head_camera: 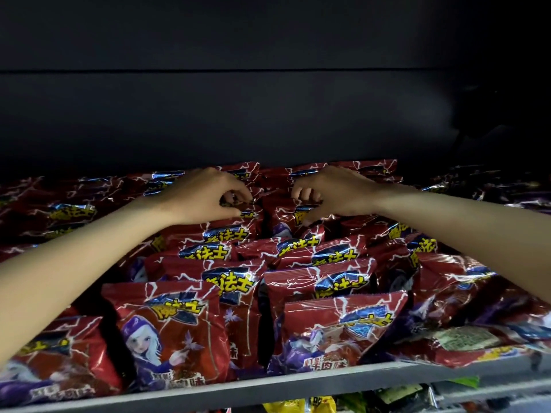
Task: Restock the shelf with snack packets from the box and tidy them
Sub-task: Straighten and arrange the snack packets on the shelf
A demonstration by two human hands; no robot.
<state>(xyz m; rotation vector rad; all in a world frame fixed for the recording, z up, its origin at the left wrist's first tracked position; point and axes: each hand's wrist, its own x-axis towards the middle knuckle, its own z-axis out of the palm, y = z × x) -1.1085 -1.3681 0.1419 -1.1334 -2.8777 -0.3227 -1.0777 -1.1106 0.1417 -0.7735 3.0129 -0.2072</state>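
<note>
- snack packets (pixel 301 281): red foil, rowed upright across the shelf (pixel 268 386), two centre rows leaning.
- left hand (pixel 208 195): fingers curled, pinching a rear packet top.
- right hand (pixel 331 193): likewise, on the neighbouring row.
- handling: draw tops upright, evenly.
- unseen: the box; shelf back dark.

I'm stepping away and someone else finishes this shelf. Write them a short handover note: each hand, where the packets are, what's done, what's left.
Left hand: deep in the shelf, fingers curled, pinching the top of a rear red packet.
Right hand: beside it, fingers curled on the neighbouring rear packet.
Packets: red snack packets stand in two middle rows up to the shelf edge; the side packets lie flat or tilted.
Done: shelf looks largely stocked.
Left: straighten the back and the sides. The box is out of view, so remaining stock is unknown.
</note>
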